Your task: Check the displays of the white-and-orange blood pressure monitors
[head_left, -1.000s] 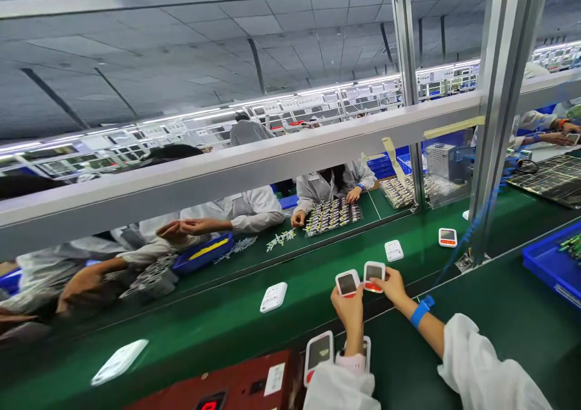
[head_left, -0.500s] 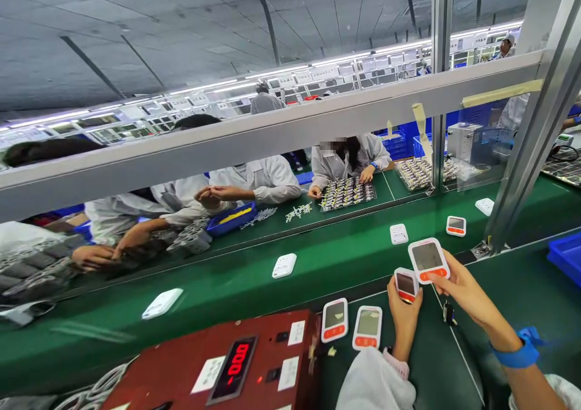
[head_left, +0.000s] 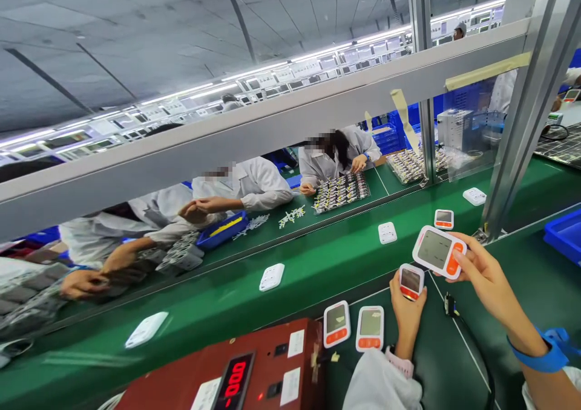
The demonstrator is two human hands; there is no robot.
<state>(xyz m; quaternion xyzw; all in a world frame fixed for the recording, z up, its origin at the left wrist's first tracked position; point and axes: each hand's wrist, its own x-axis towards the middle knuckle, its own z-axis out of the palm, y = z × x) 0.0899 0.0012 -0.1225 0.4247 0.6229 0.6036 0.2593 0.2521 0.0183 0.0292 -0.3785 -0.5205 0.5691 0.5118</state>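
My right hand (head_left: 488,271) grips a white device with a grey display (head_left: 434,250) and orange buttons, turned sideways, the thumb resting on the buttons. Some segments show on its display. Just left and below, my left hand (head_left: 407,313) is closed around a second, smaller-looking display device (head_left: 411,279) with a dark screen and an orange strip. Two more such devices, a left one (head_left: 336,324) and a right one (head_left: 370,329), lie face up on the green bench left of my left wrist. A black connector on a cable (head_left: 449,305) lies below my right hand.
A red-brown box with a red digital readout (head_left: 233,378) stands at the lower left. Beyond, a green conveyor (head_left: 318,265) carries several white devices. A metal post (head_left: 517,107) and a crossbar (head_left: 272,120) frame the view. Co-workers (head_left: 336,156) sit opposite. A blue tray (head_left: 565,234) is at right.
The device in my right hand has turned from upright to sideways, its orange buttons now at the right. Segments now show on its display. The view has shifted slightly.
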